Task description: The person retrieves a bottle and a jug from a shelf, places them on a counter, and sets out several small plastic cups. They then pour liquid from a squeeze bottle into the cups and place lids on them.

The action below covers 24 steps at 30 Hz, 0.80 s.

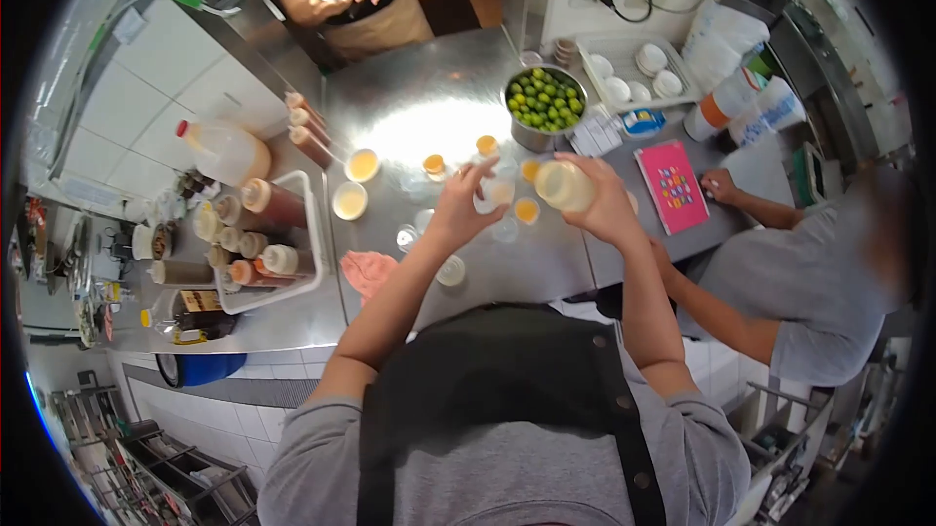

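- Pot (534,139) as landmark, full of limes (544,97), on the steel counter (390,68).
- Left of pot, in wearer's view: orange cups (434,164), then two yellow bowls (363,165). Farther left: bin (324,243) of squeeze bottles (278,202), plus jug (224,151) with red cap.
- Beyond pot to the right: rack (692,87) with white cups (667,84).
- Right of pot: paper (595,135), blue pack (643,122), then pink book (673,187), with a person's hand (721,186) just beside.
- Beyond pot to the left, across the counter: another person (375,4), both hands at something pale.
- Nearer wearer than pot, to the left: clear lid (451,271), pink cloth (369,274).
- Crowding the hands: orange cups close around, one between clear cup and bottle, partly hidden.
- Left hand (466,206): fingers curled around clear cup (495,194), on wearer's side of pot and slightly left.
- Right hand (603,196): closed around bottle (565,187), pale contents, tilted toward clear cup, on wearer's side of pot and slightly right. Near clear cup; contact between bottle and cup hard to tell.
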Each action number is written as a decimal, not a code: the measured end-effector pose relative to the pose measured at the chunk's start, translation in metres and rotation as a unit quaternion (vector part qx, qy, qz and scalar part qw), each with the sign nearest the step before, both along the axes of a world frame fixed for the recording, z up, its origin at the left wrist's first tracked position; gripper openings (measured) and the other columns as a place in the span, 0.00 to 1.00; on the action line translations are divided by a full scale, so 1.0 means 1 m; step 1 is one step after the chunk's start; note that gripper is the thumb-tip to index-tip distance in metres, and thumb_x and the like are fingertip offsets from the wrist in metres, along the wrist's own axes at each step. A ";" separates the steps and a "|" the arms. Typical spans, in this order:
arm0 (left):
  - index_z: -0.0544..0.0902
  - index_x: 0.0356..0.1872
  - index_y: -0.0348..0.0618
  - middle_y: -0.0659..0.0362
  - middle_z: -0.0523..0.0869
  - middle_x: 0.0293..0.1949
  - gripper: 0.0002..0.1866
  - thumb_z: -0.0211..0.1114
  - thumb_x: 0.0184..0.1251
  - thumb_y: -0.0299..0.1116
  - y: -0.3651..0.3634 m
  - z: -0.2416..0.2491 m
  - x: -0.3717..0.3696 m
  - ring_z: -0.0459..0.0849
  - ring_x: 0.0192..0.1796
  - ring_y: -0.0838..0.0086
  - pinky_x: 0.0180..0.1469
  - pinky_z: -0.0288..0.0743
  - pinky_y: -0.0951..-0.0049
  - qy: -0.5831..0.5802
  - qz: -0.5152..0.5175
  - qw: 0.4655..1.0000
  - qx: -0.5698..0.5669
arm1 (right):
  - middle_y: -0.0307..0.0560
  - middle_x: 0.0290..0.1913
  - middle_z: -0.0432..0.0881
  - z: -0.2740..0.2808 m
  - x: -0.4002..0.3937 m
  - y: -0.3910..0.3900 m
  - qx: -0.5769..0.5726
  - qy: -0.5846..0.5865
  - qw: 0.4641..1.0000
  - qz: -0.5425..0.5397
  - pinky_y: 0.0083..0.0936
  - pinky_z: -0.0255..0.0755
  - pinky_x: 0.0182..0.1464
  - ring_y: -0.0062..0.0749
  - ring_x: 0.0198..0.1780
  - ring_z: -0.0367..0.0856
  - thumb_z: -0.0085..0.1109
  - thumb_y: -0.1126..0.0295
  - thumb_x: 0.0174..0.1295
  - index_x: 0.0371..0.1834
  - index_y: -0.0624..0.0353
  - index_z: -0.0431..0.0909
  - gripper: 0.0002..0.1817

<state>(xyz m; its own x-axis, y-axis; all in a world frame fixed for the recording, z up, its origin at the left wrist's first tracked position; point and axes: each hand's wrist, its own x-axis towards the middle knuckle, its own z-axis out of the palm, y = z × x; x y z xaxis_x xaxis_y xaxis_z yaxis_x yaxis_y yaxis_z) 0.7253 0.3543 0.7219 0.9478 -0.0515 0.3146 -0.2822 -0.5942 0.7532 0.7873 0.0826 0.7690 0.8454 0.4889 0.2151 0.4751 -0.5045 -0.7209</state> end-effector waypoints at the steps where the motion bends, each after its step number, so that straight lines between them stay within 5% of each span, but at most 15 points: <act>1: 0.75 0.75 0.46 0.56 0.86 0.50 0.45 0.83 0.51 0.29 -0.009 -0.001 0.006 0.81 0.37 0.70 0.48 0.81 0.67 -0.010 -0.012 1.000 -0.010 | 0.47 0.54 0.84 0.004 0.000 0.003 -0.040 -0.023 0.999 -0.014 0.42 0.73 0.66 0.50 0.59 0.82 0.76 0.73 0.39 0.70 0.44 0.80 0.45; 5: 0.67 0.80 0.49 0.57 0.86 0.52 0.52 0.83 0.51 0.33 -0.027 -0.005 0.013 0.83 0.38 0.70 0.57 0.76 0.61 -0.001 -0.029 0.999 -0.014 | 0.44 0.52 0.80 0.017 -0.005 0.007 -0.116 -0.062 0.990 -0.039 0.43 0.62 0.68 0.45 0.61 0.77 0.75 0.70 0.42 0.69 0.39 0.81 0.42; 24: 0.63 0.82 0.52 0.58 0.85 0.52 0.58 0.85 0.46 0.32 -0.036 -0.010 0.017 0.83 0.39 0.69 0.56 0.74 0.62 0.030 -0.032 0.998 -0.047 | 0.44 0.54 0.79 0.020 -0.002 0.017 -0.202 -0.154 0.967 -0.024 0.44 0.61 0.68 0.44 0.60 0.76 0.77 0.74 0.39 0.69 0.38 0.81 0.44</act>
